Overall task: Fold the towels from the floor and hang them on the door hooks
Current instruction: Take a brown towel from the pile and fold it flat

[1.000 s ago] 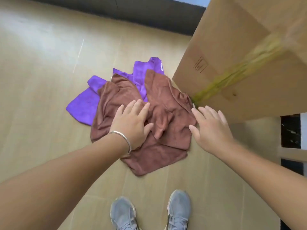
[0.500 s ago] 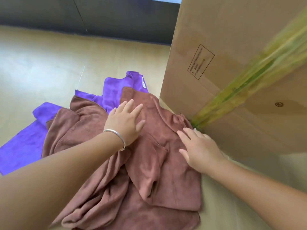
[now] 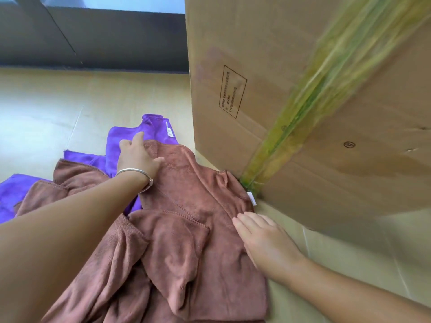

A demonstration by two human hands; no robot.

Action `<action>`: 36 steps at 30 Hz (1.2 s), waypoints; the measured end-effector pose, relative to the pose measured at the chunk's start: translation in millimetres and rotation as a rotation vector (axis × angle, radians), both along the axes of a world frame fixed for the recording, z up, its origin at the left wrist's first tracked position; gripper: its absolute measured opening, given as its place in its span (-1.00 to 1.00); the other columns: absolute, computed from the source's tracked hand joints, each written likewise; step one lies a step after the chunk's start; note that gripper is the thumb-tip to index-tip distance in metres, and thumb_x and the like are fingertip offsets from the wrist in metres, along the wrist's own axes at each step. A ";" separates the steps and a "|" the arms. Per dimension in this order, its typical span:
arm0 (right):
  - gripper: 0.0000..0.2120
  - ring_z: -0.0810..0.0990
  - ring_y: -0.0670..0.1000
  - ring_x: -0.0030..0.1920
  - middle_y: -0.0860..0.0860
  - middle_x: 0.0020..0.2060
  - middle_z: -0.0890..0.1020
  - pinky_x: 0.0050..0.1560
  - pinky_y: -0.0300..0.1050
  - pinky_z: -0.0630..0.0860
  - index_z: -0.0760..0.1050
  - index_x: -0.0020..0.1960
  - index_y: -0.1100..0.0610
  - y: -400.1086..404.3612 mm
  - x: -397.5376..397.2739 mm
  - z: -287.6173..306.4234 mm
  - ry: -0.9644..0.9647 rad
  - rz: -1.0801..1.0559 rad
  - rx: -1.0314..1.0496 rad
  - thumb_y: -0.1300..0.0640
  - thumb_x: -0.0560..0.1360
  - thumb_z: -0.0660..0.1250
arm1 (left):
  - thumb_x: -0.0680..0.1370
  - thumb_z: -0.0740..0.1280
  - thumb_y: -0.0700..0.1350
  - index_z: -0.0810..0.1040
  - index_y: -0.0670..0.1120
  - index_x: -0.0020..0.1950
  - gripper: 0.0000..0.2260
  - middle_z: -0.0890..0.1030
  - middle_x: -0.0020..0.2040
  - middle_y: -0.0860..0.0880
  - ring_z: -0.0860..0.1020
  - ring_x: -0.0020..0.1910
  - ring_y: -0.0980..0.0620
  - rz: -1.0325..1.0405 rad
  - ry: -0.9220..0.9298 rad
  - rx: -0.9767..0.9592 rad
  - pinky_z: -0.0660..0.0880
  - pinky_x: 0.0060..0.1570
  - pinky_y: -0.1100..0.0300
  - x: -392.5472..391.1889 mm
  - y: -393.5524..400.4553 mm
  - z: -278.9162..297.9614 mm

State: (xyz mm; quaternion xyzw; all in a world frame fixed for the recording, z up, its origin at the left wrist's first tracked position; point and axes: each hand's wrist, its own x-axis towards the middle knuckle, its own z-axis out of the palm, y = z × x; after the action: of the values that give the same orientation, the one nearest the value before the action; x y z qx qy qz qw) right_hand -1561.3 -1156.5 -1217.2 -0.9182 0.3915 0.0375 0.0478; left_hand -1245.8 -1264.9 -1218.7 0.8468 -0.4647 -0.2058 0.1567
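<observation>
A crumpled brown towel [image 3: 186,241] lies on the floor, partly covering a purple towel [image 3: 121,141] that sticks out at the far left. My left hand [image 3: 136,157], with a silver bangle on the wrist, is at the brown towel's far corner. Its thumb lies on top of the cloth and the corner sits over the fingers, so it pinches that corner. My right hand [image 3: 265,243] rests flat with straight fingers on the brown towel's right edge, just below a small white tag [image 3: 251,198]. No door hooks are in view.
A large cardboard box [image 3: 314,113] with yellow-green tape stands close on the right, touching the towel's edge. Pale wooden floor [image 3: 46,108] extends left and away. A dark wall base [image 3: 105,43] runs along the far side.
The view has dropped closer to the towels. My left hand has slid from the middle of the brown towel to its far corner. My right hand has drawn back along the right edge.
</observation>
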 end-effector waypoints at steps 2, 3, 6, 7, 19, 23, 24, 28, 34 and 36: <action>-0.51 0.64 0.06 0.04 0.02 0.02 0.66 0.01 -0.08 0.59 0.62 0.12 0.14 -1.3 -2.1 0.7 0.006 0.010 0.035 0.08 0.20 0.50 | 0.36 0.52 0.01 0.25 -0.05 0.47 -0.24 0.33 0.33 -0.22 0.53 0.08 -0.21 0.133 0.056 0.011 0.42 0.09 0.05 3.2 -2.7 0.5; -0.61 0.63 0.07 0.01 0.01 -0.02 0.65 -0.03 -0.06 0.59 0.61 0.08 0.12 -4.4 -1.1 2.0 -0.009 0.023 0.029 0.07 0.27 0.44 | 0.35 0.53 -0.01 0.26 -0.06 0.47 -0.23 0.36 0.34 -0.21 0.51 0.14 -0.19 0.185 0.094 0.025 0.40 0.09 0.08 5.5 -3.7 0.3; -0.76 0.58 0.09 0.04 0.00 -0.03 0.60 -0.05 -0.02 0.54 0.58 0.02 0.09 -23.2 11.4 10.3 -0.061 -0.013 -0.012 0.09 0.38 0.31 | 0.33 0.56 -0.11 0.39 -0.11 0.40 -0.32 0.56 0.17 -0.06 0.54 0.09 -0.05 0.220 0.284 0.041 0.36 0.01 0.24 11.4 -4.6 1.6; -0.74 0.58 0.11 0.09 0.02 0.02 0.61 -0.04 0.00 0.54 0.58 0.05 0.10 -29.9 17.5 13.0 -0.079 -0.041 -0.043 0.11 0.37 0.35 | 0.32 0.56 -0.14 0.49 -0.09 0.33 -0.41 0.60 0.01 0.01 0.57 -0.04 0.03 0.181 0.342 0.048 0.38 -0.08 0.29 11.6 -2.8 4.3; -0.76 0.45 0.11 0.13 0.00 0.15 0.50 0.07 -0.02 0.44 0.40 0.22 0.06 -71.0 90.8 12.7 -0.047 -0.196 -0.070 0.13 0.57 0.18 | 0.40 0.23 -0.35 0.53 -0.03 -0.41 -0.72 0.46 -0.48 0.14 0.39 -0.43 0.18 -0.234 0.542 -0.178 0.32 -0.40 0.34 23.4 36.8 42.6; -0.50 0.44 0.11 0.19 0.01 0.21 0.48 0.12 0.01 0.44 0.36 0.34 0.07 -78.8 107.6 16.0 -0.179 -0.261 -0.039 0.04 0.44 0.39 | 0.29 0.18 -0.21 0.49 -0.06 -0.42 -0.86 0.42 -0.42 0.03 0.33 -0.37 0.07 -0.259 0.694 -0.203 0.24 -0.36 0.20 33.4 54.9 58.8; -0.42 0.41 0.10 0.25 0.00 0.26 0.45 0.17 0.01 0.43 0.34 0.38 0.07 -81.5 111.7 16.8 -0.227 -0.255 -0.020 0.04 0.40 0.42 | 0.28 0.17 -0.22 0.47 -0.09 -0.40 -0.88 0.42 -0.37 -0.06 0.32 -0.32 0.01 -0.282 0.728 -0.202 0.22 -0.30 0.14 35.6 59.7 62.2; -0.22 0.19 -0.02 0.46 -0.05 0.44 0.30 0.43 -0.13 0.19 0.20 0.50 0.03 -92.4 132.0 21.4 -0.423 -0.153 0.272 0.14 0.35 0.44 | 0.29 0.13 -0.29 0.41 -0.13 -0.39 -0.89 0.54 -0.18 -0.19 0.41 -0.22 0.03 -0.340 0.837 -0.224 0.33 -0.20 0.20 36.4 77.5 73.9; -0.57 0.46 -0.01 0.11 -0.09 0.04 0.56 0.11 -0.07 0.41 0.49 0.19 -0.06 -92.7 154.4 31.7 -0.519 -0.126 0.379 0.11 0.34 0.42 | 0.31 0.16 -0.31 0.46 0.00 -0.42 -0.76 0.55 -0.32 0.03 0.44 -0.32 0.13 -0.400 0.796 -0.308 0.36 -0.29 0.29 37.7 87.2 82.8; -0.66 0.47 0.03 0.04 -0.08 -0.04 0.53 0.03 -0.03 0.44 0.49 0.09 -0.04 -92.4 154.2 35.5 -0.522 -0.158 0.321 0.10 0.33 0.41 | 0.30 0.16 -0.28 0.46 -0.13 -0.35 -0.88 0.41 -0.39 -0.04 0.35 -0.35 0.08 -0.317 0.687 -0.370 0.28 -0.34 0.20 46.7 87.4 80.9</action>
State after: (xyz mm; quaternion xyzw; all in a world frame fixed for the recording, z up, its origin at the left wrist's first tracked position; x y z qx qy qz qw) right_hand -1407.1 -1249.0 -1181.7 -0.8442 0.4251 -0.1420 0.2940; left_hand -1199.1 -1177.5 -1137.8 0.6046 -0.5394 -0.4108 0.4181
